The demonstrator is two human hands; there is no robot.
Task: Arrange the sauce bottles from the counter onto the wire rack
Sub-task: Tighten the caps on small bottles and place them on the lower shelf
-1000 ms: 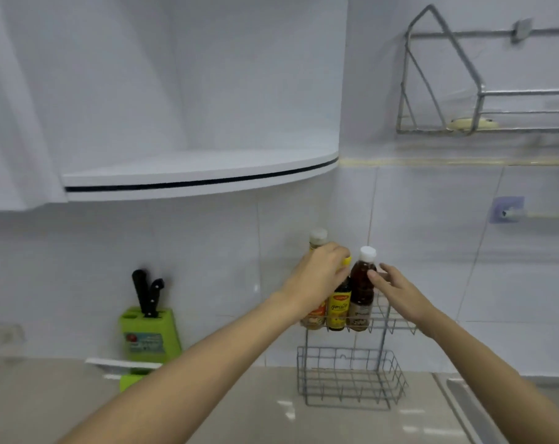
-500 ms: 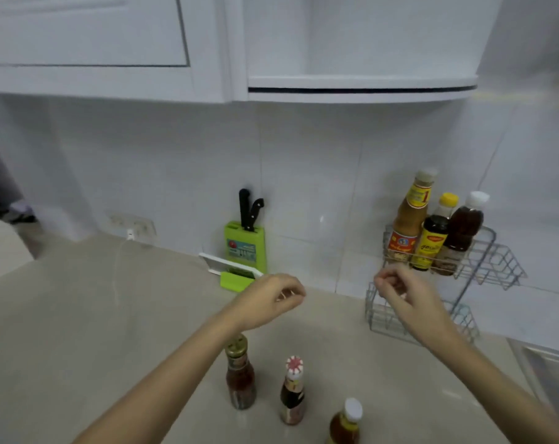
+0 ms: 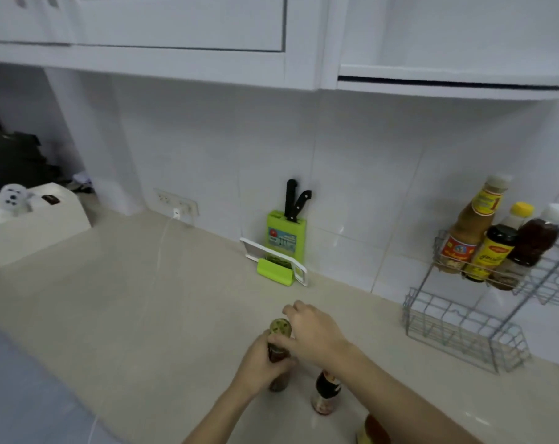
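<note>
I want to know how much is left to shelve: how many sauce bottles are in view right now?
6. Three stand on the wire rack's top tier: tan, yellow-capped, white-capped. Three on the counter: gold-lidded bottle in both hands, one beside it, one cut off below.

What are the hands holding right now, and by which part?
The left hand grips the green-capped dark glass sauce bottle around its neck; the right hand touches its upper part by the cap.

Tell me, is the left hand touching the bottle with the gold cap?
Touching. The head view shows the left hand wrapped around the gold-capped bottle just below its cap.
</note>
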